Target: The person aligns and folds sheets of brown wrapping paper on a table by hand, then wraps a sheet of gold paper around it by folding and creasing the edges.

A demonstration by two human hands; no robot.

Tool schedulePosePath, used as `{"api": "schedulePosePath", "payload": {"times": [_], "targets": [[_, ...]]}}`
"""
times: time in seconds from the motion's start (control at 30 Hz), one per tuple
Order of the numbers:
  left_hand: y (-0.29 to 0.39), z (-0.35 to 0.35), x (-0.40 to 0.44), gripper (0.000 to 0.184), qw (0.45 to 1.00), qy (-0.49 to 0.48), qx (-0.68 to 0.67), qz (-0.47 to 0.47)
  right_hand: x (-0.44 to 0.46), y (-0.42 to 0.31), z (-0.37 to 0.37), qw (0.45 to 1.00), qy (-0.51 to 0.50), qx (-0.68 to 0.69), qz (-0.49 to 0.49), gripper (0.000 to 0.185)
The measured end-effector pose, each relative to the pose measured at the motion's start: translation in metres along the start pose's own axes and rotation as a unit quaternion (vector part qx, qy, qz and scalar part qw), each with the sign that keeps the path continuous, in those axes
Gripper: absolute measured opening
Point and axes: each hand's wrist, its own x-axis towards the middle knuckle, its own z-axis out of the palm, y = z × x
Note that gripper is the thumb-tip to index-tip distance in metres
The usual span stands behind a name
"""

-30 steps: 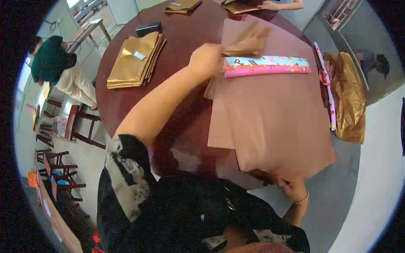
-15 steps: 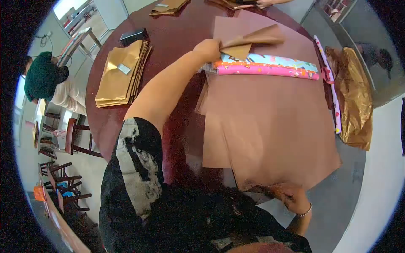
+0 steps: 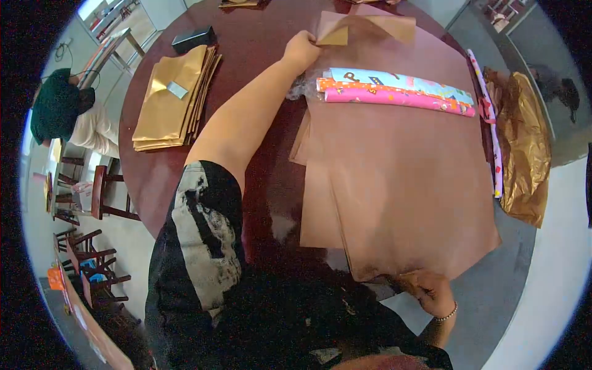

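Observation:
Large sheets of brown paper (image 3: 407, 179) lie layered on the round table. My left hand (image 3: 301, 50) is closed on the far left edge of a sheet, whose gold-brown flap (image 3: 333, 34) curls over there. Near me, my right hand (image 3: 435, 295), with a beaded bracelet on its wrist, is closed on the near edge of the brown paper; its fingertips are partly hidden. Between the hands, across the sheets, lie rolls of patterned wrapping paper: a light blue roll (image 3: 394, 82), an orange one and a pink roll (image 3: 401, 102). Clear plastic wrap shows at their left end.
A stack of folded gold-brown paper (image 3: 169, 98) with a label lies on the table (image 3: 265, 203) at left, beside a black box (image 3: 193, 39). At right are a thin patterned roll (image 3: 487, 123) and crumpled gold wrapping (image 3: 524, 148). A person (image 3: 61, 108) is at far left, near wooden stools (image 3: 102, 191).
My left hand has moved slightly farther away, carrying the curled paper flap off the patterned rolls, which now show more fully. My right hand remains at the near edge.

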Motion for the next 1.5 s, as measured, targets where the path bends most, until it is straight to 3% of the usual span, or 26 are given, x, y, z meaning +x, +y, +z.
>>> {"api": "schedulePosePath", "payload": {"times": [0.07, 0.1, 0.13, 0.2, 0.27, 0.4, 0.43, 0.47, 0.57, 0.6, 0.67, 0.7, 0.8, 0.83, 0.87, 0.93, 0.97, 1.03, 1.07, 1.13, 1.23, 1.5], "targets": [[0.002, -0.002, -0.008, 0.021, 0.992, 0.088, 0.084, 0.044, -0.004, 0.004, 0.0, 1.0, 0.018, -0.008, 0.007, 0.005], [0.005, -0.005, -0.01, 0.021, 0.992, 0.088, 0.084, 0.043, -0.008, 0.01, -0.006, 0.999, -0.031, -0.027, 0.036, 0.012], [0.007, -0.009, -0.012, 0.024, 0.994, 0.058, 0.083, 0.041, -0.009, 0.01, -0.008, 0.993, -0.081, -0.046, 0.066, 0.02], [0.002, -0.01, -0.01, 0.028, 0.995, 0.029, 0.081, 0.039, -0.007, 0.003, -0.01, 0.994, -0.077, -0.036, 0.063, 0.02], [-0.014, -0.008, 0.004, 0.029, 0.999, -0.032, -0.04, -0.006, -0.004, -0.002, -0.009, 0.995, -0.074, -0.026, 0.061, 0.019], [-0.036, 0.0, 0.028, 0.023, 0.995, -0.044, -0.079, -0.035, 0.002, -0.015, -0.012, 0.994, -0.081, -0.034, 0.07, 0.02], [-0.019, -0.002, 0.02, 0.025, 0.953, -0.048, -0.259, -0.151, 0.004, -0.019, -0.014, 0.993, -0.091, -0.038, 0.068, 0.02], [-0.005, -0.007, 0.012, 0.026, 0.864, -0.048, -0.427, -0.26, 0.004, -0.019, -0.013, 0.992, -0.095, -0.038, 0.071, 0.02], [-0.009, -0.01, 0.012, 0.029, 0.825, -0.102, -0.492, -0.259, 0.001, -0.012, -0.009, 0.996, -0.073, -0.04, 0.035, 0.022], [-0.01, -0.012, 0.013, 0.029, 0.823, -0.099, -0.493, -0.265, 0.003, -0.012, -0.009, 0.997, -0.067, -0.039, 0.027, 0.024], [-0.02, -0.012, 0.022, 0.03, 0.818, -0.19, -0.485, -0.246, 0.0, -0.009, -0.008, 0.997, -0.07, -0.036, 0.024, 0.026], [-0.027, -0.005, 0.033, 0.034, 0.824, -0.22, -0.483, -0.199, 0.0, -0.005, -0.008, 0.996, -0.073, -0.016, 0.037, 0.028], [-0.009, -0.025, 0.01, 0.033, 0.863, -0.21, -0.409, -0.211, 0.003, -0.006, -0.01, 0.995, -0.079, -0.012, 0.056, 0.028], [-0.022, -0.021, 0.03, 0.028, 0.822, -0.226, -0.445, -0.273, 0.004, -0.009, -0.009, 0.995, -0.075, -0.025, 0.062, 0.028], [-0.01, -0.021, 0.022, 0.028, 0.822, -0.223, -0.447, -0.274, 0.005, -0.011, -0.008, 0.995, -0.079, -0.026, 0.062, 0.028], [0.022, -0.025, -0.001, 0.024, 0.94, -0.078, -0.183, -0.278, 0.005, -0.013, -0.005, 0.996, -0.044, -0.036, 0.073, 0.012], [0.019, -0.029, -0.001, 0.024, 0.939, -0.077, -0.185, -0.279, 0.004, -0.01, -0.005, 0.996, -0.045, -0.038, 0.074, 0.012], [0.008, -0.038, 0.002, 0.02, 0.838, -0.235, -0.435, -0.232, -0.002, 0.0, -0.006, 0.997, -0.056, -0.014, 0.054, 0.013], [-0.003, -0.034, 0.011, 0.02, 0.837, -0.235, -0.437, -0.232, -0.003, -0.002, -0.008, 0.997, -0.058, -0.016, 0.055, 0.013], [-0.026, -0.024, 0.032, 0.019, 0.924, -0.088, -0.303, -0.217, -0.004, -0.008, -0.012, 0.995, -0.056, -0.064, 0.057, 0.011], [-0.017, -0.027, 0.027, 0.02, 0.908, -0.094, -0.31, -0.267, -0.003, -0.012, -0.013, 0.995, -0.05, -0.067, 0.047, 0.011], [-0.044, -0.028, 0.04, 0.019, 0.872, -0.142, -0.404, -0.238, -0.008, -0.006, -0.017, 0.994, -0.064, -0.041, 0.073, 0.018]]}}
